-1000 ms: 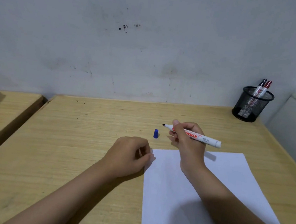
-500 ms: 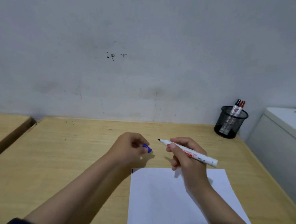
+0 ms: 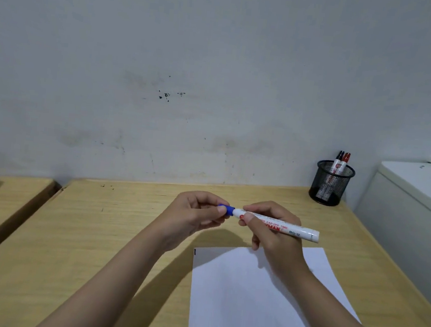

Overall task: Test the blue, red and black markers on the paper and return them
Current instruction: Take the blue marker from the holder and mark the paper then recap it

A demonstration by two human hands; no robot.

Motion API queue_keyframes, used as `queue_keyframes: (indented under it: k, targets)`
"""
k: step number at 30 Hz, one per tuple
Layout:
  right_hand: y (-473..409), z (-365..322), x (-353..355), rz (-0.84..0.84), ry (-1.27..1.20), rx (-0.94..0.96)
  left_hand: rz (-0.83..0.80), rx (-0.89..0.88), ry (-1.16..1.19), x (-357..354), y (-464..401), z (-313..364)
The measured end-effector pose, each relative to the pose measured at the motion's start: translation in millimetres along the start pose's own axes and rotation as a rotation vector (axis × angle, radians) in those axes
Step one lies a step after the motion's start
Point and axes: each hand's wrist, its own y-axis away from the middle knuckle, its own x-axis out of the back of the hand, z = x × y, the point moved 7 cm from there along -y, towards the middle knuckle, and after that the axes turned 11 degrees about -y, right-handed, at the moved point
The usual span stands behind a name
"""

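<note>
While the head camera looks down over a wooden desk (image 3: 95, 230), both hands meet above it. A second ago the small blue cap (image 3: 227, 209) stood alone on the desk and the marker's tip was bare. Now the left hand (image 3: 192, 217) pinches that cap and has pushed it onto the tip of the blue marker (image 3: 277, 225). The right hand (image 3: 273, 236) is closed around the marker's white barrel, which lies nearly level above the sheet of paper (image 3: 248, 300). That suggests the blue test is over and the marker is ready to go back. Far right, a black mesh pen holder (image 3: 330, 186) stands against the wall, with the red marker (image 3: 344, 161) and black marker (image 3: 339, 157) upright inside, still to be tested.
</note>
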Motion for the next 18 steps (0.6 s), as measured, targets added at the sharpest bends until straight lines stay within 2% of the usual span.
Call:
queue_keyframes:
  k: [7,13,16,18]
  targets:
    - [9.1,-23.9,-9.8,-0.159,0.024,0.020,-0.018,-0.067,-0.044,1.7,17.2,21.2]
    - [11.6,-27.8,-12.5,-0.186,0.018,0.022,0.014,-0.164,-0.133,1.4,25.1,33.1]
    - [3.6,-15.4,-11.2,-0.157,-0.044,-0.083,0.073,-0.165,-0.136,1.5,21.3,32.3]
    - [-3.2,0.3,-9.6,-0.111,-0.190,-0.283,0.169,-0.176,-0.142,5.7,15.0,35.9]
